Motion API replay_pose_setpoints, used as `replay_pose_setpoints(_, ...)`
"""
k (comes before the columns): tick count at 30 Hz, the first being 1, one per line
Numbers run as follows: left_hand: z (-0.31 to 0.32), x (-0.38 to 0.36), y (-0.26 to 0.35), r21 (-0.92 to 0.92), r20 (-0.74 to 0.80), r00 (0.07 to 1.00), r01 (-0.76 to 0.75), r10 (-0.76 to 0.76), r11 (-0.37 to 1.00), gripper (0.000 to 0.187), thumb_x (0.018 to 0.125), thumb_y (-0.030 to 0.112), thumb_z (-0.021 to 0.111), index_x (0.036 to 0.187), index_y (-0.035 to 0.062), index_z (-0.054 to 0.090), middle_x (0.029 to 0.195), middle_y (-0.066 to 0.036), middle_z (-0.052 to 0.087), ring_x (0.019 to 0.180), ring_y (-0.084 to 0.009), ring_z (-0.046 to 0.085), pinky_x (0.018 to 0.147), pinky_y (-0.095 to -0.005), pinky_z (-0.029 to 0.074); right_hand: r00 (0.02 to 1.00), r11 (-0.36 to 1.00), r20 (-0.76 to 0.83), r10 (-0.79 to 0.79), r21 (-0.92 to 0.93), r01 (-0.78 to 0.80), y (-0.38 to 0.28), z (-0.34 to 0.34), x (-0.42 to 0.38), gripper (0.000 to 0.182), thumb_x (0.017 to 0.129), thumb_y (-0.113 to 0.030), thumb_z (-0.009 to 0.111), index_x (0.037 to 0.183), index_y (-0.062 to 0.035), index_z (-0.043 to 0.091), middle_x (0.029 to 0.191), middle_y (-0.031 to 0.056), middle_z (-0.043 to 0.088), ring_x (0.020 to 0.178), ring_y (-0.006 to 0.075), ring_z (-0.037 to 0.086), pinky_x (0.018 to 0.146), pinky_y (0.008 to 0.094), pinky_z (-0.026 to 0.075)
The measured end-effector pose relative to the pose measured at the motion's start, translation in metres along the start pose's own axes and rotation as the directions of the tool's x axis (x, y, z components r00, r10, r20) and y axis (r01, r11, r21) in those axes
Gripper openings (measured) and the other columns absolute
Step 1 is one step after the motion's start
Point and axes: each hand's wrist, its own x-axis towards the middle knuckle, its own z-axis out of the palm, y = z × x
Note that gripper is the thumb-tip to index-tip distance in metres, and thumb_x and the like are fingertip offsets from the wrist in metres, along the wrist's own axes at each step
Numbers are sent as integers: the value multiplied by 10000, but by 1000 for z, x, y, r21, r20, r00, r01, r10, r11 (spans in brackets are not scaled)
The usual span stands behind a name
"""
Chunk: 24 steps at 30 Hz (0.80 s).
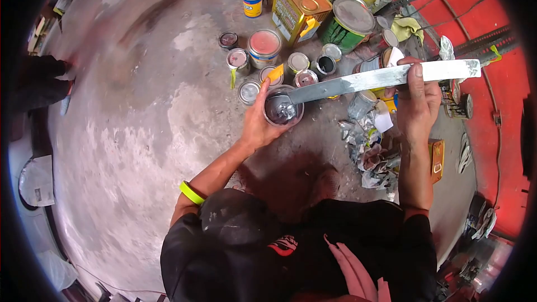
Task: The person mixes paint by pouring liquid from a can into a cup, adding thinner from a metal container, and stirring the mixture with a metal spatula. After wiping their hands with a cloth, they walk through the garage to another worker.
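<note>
My left hand (260,117) is wrapped round a clear plastic cup (298,116) with wet grey paint (281,110) inside. A yellow-orange strip (273,74) shows right at its fingertips. In my right hand (418,98) is a long flat stir stick (369,80), gripped near its white far end with the thumb on top. Its lower end is coated grey and reaches into the cup, tilted over the rim. Just beyond the cup stand small paint cans, among them a lidded tin (249,92) and an open one with dark contents (326,65).
A gold rectangular can (296,8), a green pail (349,22) and several more cans crowd the floor ahead. Crumpled foil and rags (372,151) lie below my right forearm. Red flooring (503,151) with cables runs along the right. A person's dark-clothed legs (47,81) show at the left.
</note>
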Motion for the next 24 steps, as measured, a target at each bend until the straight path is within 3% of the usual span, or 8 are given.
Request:
replay_pose_setpoints(6,-8,-1,5,-29,34,999,-22,23,999,1185,650,183,917,1545,27,157,1248,-128,641,1158,-241,623,1024,-381,470,974,987,211,-84,-118,110,4,24,-11,287,1045,-229,503,1101,34,603,863,110,650,700,125,586,649,271,473)
replay_pose_setpoints(10,-22,8,26,-241,13,998,61,-59,969,1219,618,235,922,1545,21,160,1307,-160,588,1207,-258,592,1051,-385,449,811,934,577,-99,-227,276,12,53,8,211,1022,-184,539,1070,-1,632,878,80,674,710,147,596,657,283,479)
replay_pose_setpoints(12,-22,15,20,49,-61,994,-86,89,995,1182,627,269,925,1530,14,205,1274,-159,589,1194,-260,593,1034,-386,459,512,708,784,-350,-136,693,33,72,33,129,963,-123,587,1006,-28,662,865,93,677,701,221,611,662,337,490)
replay_pose_setpoints(13,-22,15,15,-101,-115,986,-132,120,986,990,674,269,898,1460,66,332,1275,-141,596,1154,-289,624,973,-374,499,493,753,850,-185,-200,627,33,81,37,170,835,-108,679,996,-55,675,795,155,638,734,372,600,652,428,470)
replay_pose_setpoints(14,-22,11,11,27,-155,986,-50,54,998,1077,657,287,902,1502,52,276,1298,-167,577,1168,-306,616,981,-388,494,391,693,910,-139,-193,695,30,93,45,168,822,-105,674,979,-44,673,819,161,637,747,370,601,662,429,462)
replay_pose_setpoints(16,-29,11,-19,96,-233,951,-184,201,978,1143,667,271,898,1534,24,196,1238,-169,605,1122,-310,631,954,-392,501,409,697,832,-375,-38,716,55,125,47,108,848,-49,634,951,-28,659,826,168,628,778,381,597,709,433,466)
replay_pose_setpoints(17,-34,8,-30,132,-270,932,-211,240,968,1153,670,268,894,1539,26,177,1236,-168,607,1118,-322,632,950,-395,503,448,794,841,-302,-38,607,70,136,49,96,866,-39,624,954,-26,658,817,159,616,780,366,598,722,424,464)
replay_pose_setpoints(24,-45,-15,-26,195,-395,918,42,39,980,1145,659,178,849,1545,26,139,1191,-156,640,1060,-354,645,921,-406,514,324,859,883,-339,150,490,95,163,31,100,915,-70,595,971,-9,651,860,141,628,786,318,599,736,394,461)
